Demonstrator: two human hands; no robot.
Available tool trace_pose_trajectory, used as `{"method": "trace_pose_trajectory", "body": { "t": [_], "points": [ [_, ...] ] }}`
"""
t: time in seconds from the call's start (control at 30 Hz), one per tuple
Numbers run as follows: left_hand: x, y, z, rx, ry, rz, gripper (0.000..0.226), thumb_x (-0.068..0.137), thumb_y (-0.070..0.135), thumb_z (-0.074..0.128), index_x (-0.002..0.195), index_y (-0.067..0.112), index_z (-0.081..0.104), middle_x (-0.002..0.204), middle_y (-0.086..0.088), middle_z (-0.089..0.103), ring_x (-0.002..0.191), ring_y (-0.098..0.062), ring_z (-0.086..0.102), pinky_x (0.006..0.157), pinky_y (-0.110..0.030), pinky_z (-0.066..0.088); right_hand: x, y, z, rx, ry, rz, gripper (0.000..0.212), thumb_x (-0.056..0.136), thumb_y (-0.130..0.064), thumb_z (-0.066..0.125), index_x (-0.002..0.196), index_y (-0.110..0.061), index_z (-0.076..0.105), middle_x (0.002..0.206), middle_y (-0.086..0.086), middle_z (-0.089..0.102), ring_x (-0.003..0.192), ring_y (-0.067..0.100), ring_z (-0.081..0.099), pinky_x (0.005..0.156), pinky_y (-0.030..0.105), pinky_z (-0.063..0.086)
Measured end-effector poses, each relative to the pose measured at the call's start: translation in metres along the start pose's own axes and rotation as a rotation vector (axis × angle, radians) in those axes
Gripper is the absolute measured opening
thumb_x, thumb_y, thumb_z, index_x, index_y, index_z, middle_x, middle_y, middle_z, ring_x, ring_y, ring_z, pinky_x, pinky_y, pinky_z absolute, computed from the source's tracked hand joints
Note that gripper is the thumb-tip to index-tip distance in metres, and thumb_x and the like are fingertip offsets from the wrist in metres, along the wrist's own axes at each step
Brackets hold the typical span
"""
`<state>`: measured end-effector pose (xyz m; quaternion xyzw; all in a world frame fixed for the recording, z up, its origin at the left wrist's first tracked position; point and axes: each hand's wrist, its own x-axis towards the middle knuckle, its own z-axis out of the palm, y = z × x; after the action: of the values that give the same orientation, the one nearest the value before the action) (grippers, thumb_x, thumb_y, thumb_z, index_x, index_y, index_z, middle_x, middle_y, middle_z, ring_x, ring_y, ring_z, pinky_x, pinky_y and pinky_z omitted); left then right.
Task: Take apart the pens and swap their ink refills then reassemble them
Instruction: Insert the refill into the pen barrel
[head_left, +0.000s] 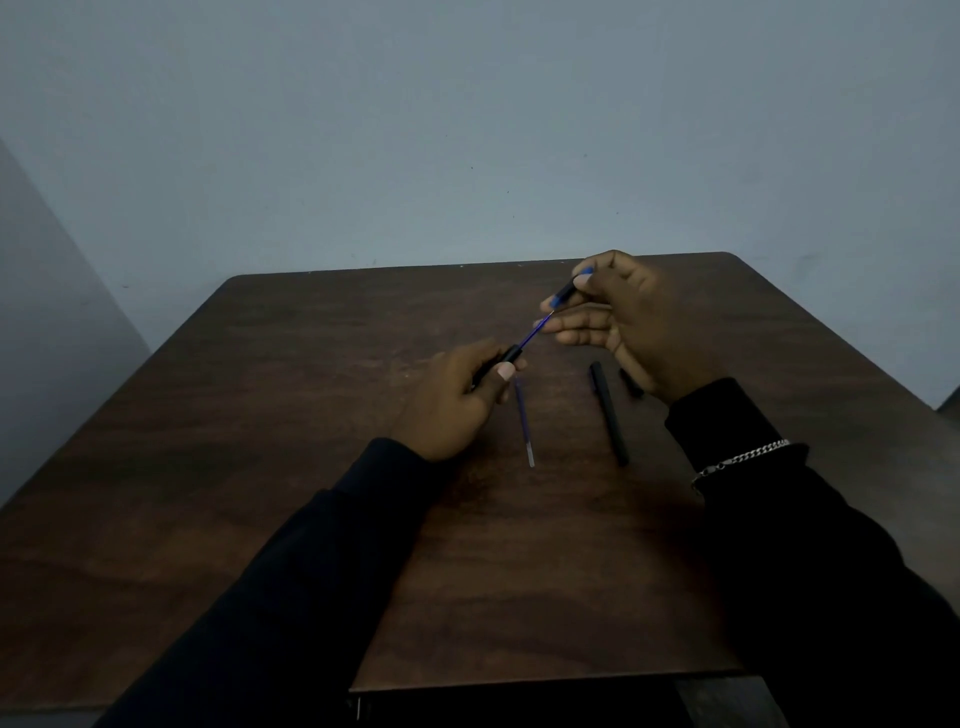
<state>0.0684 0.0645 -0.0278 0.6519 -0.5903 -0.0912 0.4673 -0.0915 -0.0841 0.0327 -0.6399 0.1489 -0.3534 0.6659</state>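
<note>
My left hand (457, 395) grips a black pen barrel (511, 356) with a blue ink refill (535, 330) sticking out of its open end, up and to the right. My right hand (623, 322) pinches a short black-and-blue pen tip piece (569, 288) just past the refill's point. A second refill (524, 423) lies loose on the table below my left hand. To its right lies another black barrel (609, 413), and a small black piece (631, 383) is partly hidden under my right wrist.
The dark brown wooden table (260, 467) stands against a pale grey wall (467, 130). Its far edge runs just behind my right hand. My dark sleeves cover the near part, and a chain bracelet (743, 460) sits on my right wrist.
</note>
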Motion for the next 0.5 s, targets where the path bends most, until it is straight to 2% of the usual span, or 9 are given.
{"method": "trace_pose_trajectory", "body": {
  "t": [0.13, 0.5],
  "points": [
    [-0.0007, -0.0004, 0.0002, -0.008, 0.002, 0.007, 0.028, 0.103, 0.03, 0.05, 0.104, 0.016, 0.074, 0.076, 0.014, 0.067, 0.066, -0.007, 0.06, 0.06, -0.016, 0.039, 0.0006, 0.0019, 0.0023, -0.021, -0.011, 0.019, 0.009, 0.1, -0.014, 0.052, 0.096, -0.015, 0.059, 0.094, 0.021, 0.079, 0.077, 0.035, 0.079, 0.059, 0.031, 0.061],
    [-0.0009, 0.0019, 0.0, -0.027, -0.02, -0.007, 0.023, 0.104, 0.036, 0.048, 0.102, 0.03, 0.07, 0.083, 0.01, 0.068, 0.071, -0.01, 0.063, 0.06, -0.011, 0.041, 0.0004, 0.003, -0.0025, 0.016, -0.015, 0.0, 0.01, 0.1, -0.019, 0.052, 0.097, -0.014, 0.061, 0.096, 0.021, 0.079, 0.084, 0.038, 0.079, 0.062, 0.033, 0.061]
  ]
}}
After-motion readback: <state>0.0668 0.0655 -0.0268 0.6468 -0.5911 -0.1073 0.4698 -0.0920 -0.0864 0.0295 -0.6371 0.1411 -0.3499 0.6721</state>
